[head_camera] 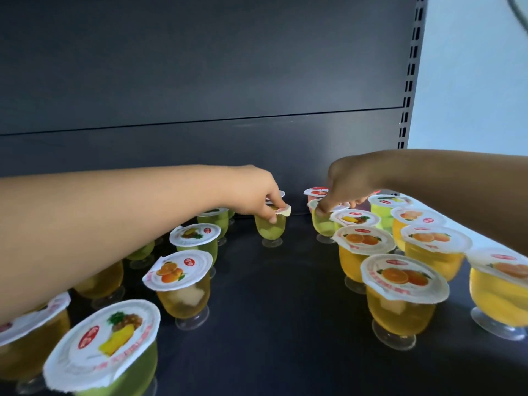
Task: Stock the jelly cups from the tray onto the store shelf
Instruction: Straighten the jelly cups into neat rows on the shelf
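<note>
Here the dark shelf [257,324] spreads wide and matte beneath the camera, backed by a charcoal metal panel [200,67] split by one horizontal seam, with a slotted upright [411,70] at the right edge and a pale wall [474,81] beyond it. Jelly cups stand upright on clear pedestal feet in two loose groups, one to the left and one to the right, with a bare lane of shelf between them. The left hand [257,195] reaches in over the left group and pinches the lid rim of a green jelly cup [271,228], which stands on the shelf near the back panel, apart from its neighbours. The right hand [345,187] comes in from the right, its fingers curled down onto the lid and rim of another green cup [324,224] at the rear of the right group, just beside a pineapple-lidded cup [354,218]. Orange-lidded cups [403,277] fill the near right, and a large pineapple-lidded green cup [108,344] sits closest at the lower left. A red-lidded cup [315,192] stands behind the right hand, against the panel.
</note>
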`<state>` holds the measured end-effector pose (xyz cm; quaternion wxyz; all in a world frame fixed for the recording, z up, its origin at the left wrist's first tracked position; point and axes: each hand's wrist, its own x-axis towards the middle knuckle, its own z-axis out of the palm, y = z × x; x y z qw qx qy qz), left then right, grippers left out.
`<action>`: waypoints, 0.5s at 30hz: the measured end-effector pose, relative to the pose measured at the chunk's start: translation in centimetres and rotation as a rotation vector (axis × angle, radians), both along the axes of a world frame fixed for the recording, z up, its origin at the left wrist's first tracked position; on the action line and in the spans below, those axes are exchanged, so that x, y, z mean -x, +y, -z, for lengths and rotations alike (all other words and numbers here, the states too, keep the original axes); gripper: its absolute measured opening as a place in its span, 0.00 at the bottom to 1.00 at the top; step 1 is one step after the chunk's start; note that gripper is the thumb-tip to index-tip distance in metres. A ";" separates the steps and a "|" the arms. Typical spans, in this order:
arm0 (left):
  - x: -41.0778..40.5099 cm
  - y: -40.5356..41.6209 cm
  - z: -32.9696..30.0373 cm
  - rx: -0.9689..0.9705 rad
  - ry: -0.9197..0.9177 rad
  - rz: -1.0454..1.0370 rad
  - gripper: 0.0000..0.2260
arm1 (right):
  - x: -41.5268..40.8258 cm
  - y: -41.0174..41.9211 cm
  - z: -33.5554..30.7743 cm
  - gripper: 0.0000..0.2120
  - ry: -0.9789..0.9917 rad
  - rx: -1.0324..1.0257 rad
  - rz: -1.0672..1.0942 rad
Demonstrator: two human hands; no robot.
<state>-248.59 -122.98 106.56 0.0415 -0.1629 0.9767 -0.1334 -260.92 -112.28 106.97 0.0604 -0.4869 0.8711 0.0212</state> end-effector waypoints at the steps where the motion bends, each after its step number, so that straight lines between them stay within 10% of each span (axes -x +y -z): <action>1: -0.1 -0.1 0.0 0.007 -0.001 0.001 0.18 | -0.1 0.0 0.0 0.17 0.001 0.009 -0.009; 7: -1.3 -0.9 -0.6 -0.123 -0.014 -0.047 0.28 | -2.6 -0.1 0.0 0.19 -0.035 0.030 -0.116; 15: 0.2 -4.5 -1.6 -0.213 0.178 -0.159 0.18 | -4.9 -0.6 0.5 0.25 -0.064 0.075 -0.195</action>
